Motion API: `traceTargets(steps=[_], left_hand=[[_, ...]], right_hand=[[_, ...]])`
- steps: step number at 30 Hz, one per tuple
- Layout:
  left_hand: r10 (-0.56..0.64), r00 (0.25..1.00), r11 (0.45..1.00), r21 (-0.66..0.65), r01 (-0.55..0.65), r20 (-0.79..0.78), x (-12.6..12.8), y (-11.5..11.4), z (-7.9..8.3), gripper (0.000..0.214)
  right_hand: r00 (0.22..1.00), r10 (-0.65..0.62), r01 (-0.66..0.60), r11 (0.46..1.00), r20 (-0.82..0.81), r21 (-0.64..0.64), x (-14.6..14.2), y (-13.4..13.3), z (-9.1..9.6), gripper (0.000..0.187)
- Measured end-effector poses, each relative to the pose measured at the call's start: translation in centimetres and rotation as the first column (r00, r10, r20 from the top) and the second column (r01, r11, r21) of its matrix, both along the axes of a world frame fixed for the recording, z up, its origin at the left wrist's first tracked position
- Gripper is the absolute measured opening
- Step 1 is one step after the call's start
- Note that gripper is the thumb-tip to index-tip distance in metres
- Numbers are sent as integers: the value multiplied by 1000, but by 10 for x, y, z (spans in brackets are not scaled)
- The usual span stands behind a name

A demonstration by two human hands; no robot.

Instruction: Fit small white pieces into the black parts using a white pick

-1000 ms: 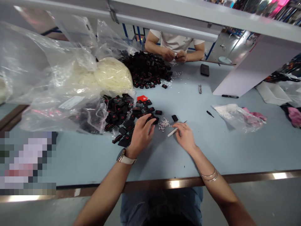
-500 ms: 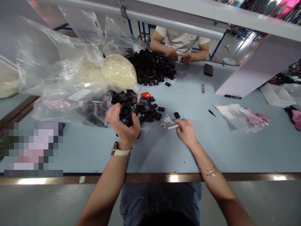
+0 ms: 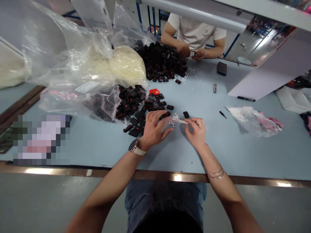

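Observation:
My right hand (image 3: 196,131) pinches a slim white stick (image 3: 182,122) whose tip points left, touching a small pile of tiny white pieces (image 3: 174,120). Just left of that pile, my left hand (image 3: 155,128) is open, thumb and fingers apart, with no object visible between them. Its fingertips reach over a black part at the edge of a heap of small black plastic parts with red marks (image 3: 132,100). A single black part (image 3: 186,114) lies above my right hand's fingers.
Clear plastic bags (image 3: 92,74) with pale contents stand at the left. Across the table a co-worker's hands (image 3: 191,51) work beside a second black heap (image 3: 162,60). A dark pen (image 3: 246,99), a bag with pink material (image 3: 254,121) and a white divider (image 3: 264,64) are at right.
My left hand has moved right from the black heap toward the white pieces. The white stick in my right hand has shifted slightly up and right. The whole view has also shifted a little.

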State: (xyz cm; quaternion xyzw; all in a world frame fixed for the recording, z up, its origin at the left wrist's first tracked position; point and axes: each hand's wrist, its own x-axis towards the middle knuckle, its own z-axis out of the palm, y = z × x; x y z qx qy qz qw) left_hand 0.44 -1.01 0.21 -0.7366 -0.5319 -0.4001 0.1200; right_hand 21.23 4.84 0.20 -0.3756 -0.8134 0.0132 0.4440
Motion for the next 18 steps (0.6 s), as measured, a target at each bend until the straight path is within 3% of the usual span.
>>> traceTargets(steps=[4, 8, 14, 18], left_hand=[[169, 986, 961, -221, -164, 4, -7, 10, -3, 49], [287, 952, 865, -399, -304, -104, -12, 14, -6, 61], [299, 929, 809, -457, -369, -219, -12, 15, -12, 55], [268, 933, 815, -459, -353, -241, -14, 18, -14, 50]], right_hand=[[987, -38, 44, 998, -157, 37, 2, 1, 4, 3], [945, -136, 116, 990, -297, -84, 3, -2, 3, 22], [903, -127, 21, 968, -411, -251, 5, -4, -5, 21], [966, -73, -17, 939, -247, -343, 6, 4, -8, 17]])
